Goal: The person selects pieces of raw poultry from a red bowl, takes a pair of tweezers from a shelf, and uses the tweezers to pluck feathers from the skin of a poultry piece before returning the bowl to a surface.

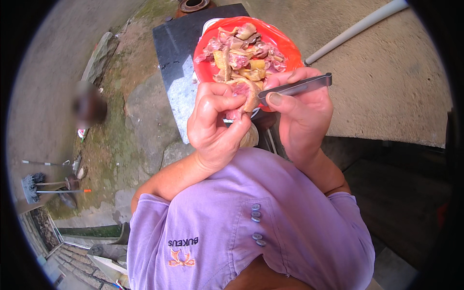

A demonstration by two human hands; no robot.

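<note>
Pinched in my left hand (219,125) is a piece of raw poultry (251,96) with pale yellowish skin and pink flesh. My right hand (304,112) grips metal tweezers (297,88) between thumb and fingers, their tips close against the skin of that piece; whether they touch it I cannot tell. Just beyond both hands lies a red plastic basin (203,47), partly covered at its right by a red plastic bag (290,43). Cut raw poultry pieces (237,54) are heaped in the basin. My hands hide its near edge.
A dark slab (168,47) supports the basin. A rusty round vessel (194,5) stands behind it. To the right are a grey pipe (355,30) and a concrete surface (391,83). A long stone (99,58) and a mop (32,186) lie to the left.
</note>
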